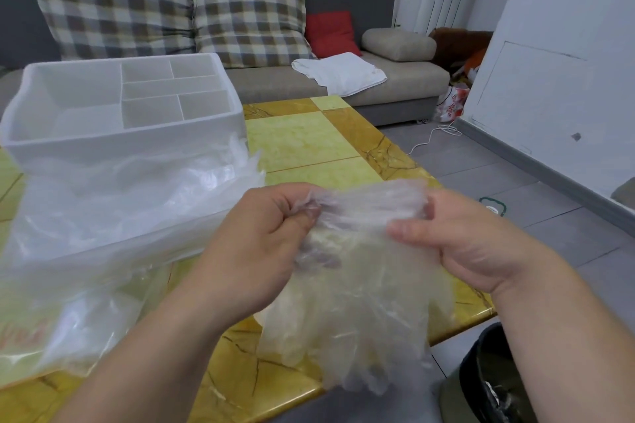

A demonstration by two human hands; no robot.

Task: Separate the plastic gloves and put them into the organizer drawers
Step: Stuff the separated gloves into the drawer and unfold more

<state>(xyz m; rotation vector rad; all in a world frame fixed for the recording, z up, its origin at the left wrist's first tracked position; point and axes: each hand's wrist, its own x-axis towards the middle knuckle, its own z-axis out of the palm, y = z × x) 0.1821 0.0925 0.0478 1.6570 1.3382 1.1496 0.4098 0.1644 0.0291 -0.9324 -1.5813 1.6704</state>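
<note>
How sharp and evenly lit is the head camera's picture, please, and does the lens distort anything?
Head view: soft, even light, no hard shadows; the plastic gloves pinched by the left hand and right hand look smeared, fine creases lost; the white organizer washes out; the wide-angle lens tilts the wall at right.

grey sofa (343, 86) (checked cushions (251, 24)) behind yellow table (309, 144).

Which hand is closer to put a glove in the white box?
Probably the left hand: it pinches the gloves on the side nearer the organizer; the right hand grips them farther away.
</note>
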